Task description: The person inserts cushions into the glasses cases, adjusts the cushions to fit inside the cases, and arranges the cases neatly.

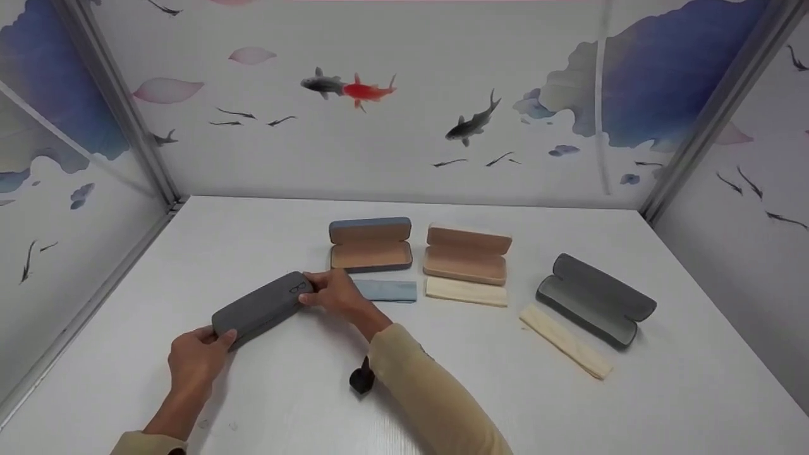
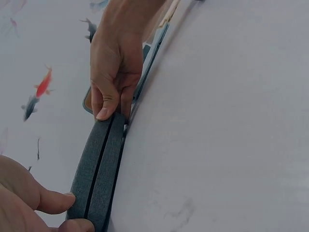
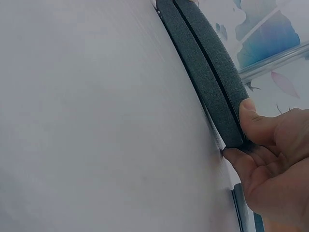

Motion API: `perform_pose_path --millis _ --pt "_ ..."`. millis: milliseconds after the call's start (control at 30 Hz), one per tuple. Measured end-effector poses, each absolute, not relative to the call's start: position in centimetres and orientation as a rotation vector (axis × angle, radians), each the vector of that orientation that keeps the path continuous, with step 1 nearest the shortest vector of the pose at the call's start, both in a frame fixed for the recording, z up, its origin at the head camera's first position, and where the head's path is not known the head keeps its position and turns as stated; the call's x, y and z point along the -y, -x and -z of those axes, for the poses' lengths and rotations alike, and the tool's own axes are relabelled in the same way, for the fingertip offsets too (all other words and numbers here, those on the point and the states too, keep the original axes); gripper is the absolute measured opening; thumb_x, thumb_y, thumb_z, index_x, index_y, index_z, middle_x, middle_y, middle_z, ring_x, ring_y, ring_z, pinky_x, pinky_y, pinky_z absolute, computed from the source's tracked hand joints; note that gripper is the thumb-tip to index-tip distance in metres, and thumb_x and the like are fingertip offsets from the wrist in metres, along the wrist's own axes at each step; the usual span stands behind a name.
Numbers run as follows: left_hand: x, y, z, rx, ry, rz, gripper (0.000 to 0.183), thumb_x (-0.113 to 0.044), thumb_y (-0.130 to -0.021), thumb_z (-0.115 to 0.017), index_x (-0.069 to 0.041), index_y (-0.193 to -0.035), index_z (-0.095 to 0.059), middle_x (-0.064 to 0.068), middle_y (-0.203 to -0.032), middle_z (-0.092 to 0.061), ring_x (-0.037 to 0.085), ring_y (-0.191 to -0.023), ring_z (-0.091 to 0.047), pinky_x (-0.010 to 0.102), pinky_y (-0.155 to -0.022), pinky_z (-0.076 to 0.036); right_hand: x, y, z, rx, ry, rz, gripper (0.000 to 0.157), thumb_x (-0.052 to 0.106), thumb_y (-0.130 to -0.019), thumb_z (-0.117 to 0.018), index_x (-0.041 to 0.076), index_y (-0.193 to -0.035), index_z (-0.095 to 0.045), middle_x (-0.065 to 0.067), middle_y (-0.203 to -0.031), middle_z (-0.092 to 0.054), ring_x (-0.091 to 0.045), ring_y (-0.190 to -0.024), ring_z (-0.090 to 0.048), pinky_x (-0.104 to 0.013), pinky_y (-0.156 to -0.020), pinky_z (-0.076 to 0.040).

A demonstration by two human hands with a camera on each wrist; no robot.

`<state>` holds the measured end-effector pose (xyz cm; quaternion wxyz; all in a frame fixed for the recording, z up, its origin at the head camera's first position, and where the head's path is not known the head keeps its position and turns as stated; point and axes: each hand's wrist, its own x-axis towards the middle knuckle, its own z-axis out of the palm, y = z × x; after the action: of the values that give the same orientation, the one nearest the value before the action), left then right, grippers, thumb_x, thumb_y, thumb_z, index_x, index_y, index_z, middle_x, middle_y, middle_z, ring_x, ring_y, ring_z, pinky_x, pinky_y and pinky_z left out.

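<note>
A dark grey glasses case point(image 1: 262, 308), its lid down and a small glasses print at one end, lies aslant at the left of the table. My left hand point(image 1: 196, 360) grips its near left end, thumb on the front edge. At the far right end my right hand point(image 1: 338, 294) pinches it between thumb and fingers. In the left wrist view a thin dark seam runs along the case point(image 2: 99, 169) between lid and base. The right wrist view shows the thumb of my right hand point(image 3: 270, 154) over the case's end and the fingers beneath.
Behind stand an open blue case point(image 1: 371, 256) and an open cream case point(image 1: 466, 268), with a blue cloth point(image 1: 392, 291) and a cream cloth point(image 1: 466, 292) before them. An open grey case point(image 1: 588, 309) and another cloth point(image 1: 562, 341) lie right. A small black object point(image 1: 361, 379) sits near my right sleeve.
</note>
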<state>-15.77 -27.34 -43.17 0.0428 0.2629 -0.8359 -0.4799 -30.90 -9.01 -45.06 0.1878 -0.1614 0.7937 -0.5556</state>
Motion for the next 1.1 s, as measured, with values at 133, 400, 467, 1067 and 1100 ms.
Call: perform_pose_path --millis 133,400,467,1067,1100 --pt "27.9 15.7 43.0 2.598 -0.793 1.428 0.058 -0.02 -0.1 -0.061 0.02 -0.138 -0.043 0.036 -0.134 -0.056 0.048 -0.128 -0.054 0.037 -0.093 -0.055 9.0 30.8 44.8 -2.238 0.451 1.538 0.055 0.007 -0.087 -0.077 0.01 -0.139 -0.059 -0.009 -0.139 -0.063 -0.013 -0.13 -0.057 -0.023 -0.093 -0.048" --pt "28.4 15.6 41.6 2.573 -0.808 1.673 0.064 -0.013 -0.101 -0.054 0.018 -0.149 -0.025 0.043 -0.147 -0.036 0.046 -0.133 -0.051 0.036 -0.098 -0.055 9.5 30.4 43.9 -2.292 0.442 1.473 0.055 0.008 -0.087 -0.078 0.006 -0.139 -0.059 -0.009 -0.136 -0.065 -0.015 -0.128 -0.06 -0.03 -0.106 -0.048" --pt "28.0 15.6 41.0 2.599 -0.8 1.626 0.066 -0.015 -0.101 -0.049 0.016 -0.151 -0.019 0.043 -0.151 -0.029 0.05 -0.14 -0.04 0.048 -0.11 -0.045 9.6 30.1 43.5 -2.326 0.424 1.454 0.055 0.011 -0.087 -0.079 0.006 -0.138 -0.06 -0.009 -0.138 -0.065 -0.016 -0.129 -0.059 -0.032 -0.107 -0.048" --pt "21.6 15.7 34.6 2.391 -0.403 1.223 0.035 -0.015 -0.101 -0.058 -0.005 -0.134 -0.062 0.021 -0.123 -0.069 0.033 -0.115 -0.065 0.0 -0.069 -0.037 2.4 28.8 38.2 -2.386 0.458 1.638 0.027 0.018 -0.094 -0.071 0.01 -0.12 -0.073 -0.005 -0.119 -0.073 -0.016 -0.107 -0.068 -0.031 -0.092 -0.056" --pt "21.4 15.9 34.5 2.387 -0.399 1.236 0.034 -0.016 -0.101 -0.059 -0.005 -0.133 -0.063 0.02 -0.123 -0.069 0.033 -0.114 -0.066 0.001 -0.069 -0.038 2.0 28.7 38.0 -2.393 0.455 1.651 0.026 0.017 -0.094 -0.071 0.01 -0.119 -0.074 -0.006 -0.119 -0.073 -0.017 -0.106 -0.067 -0.032 -0.092 -0.056"
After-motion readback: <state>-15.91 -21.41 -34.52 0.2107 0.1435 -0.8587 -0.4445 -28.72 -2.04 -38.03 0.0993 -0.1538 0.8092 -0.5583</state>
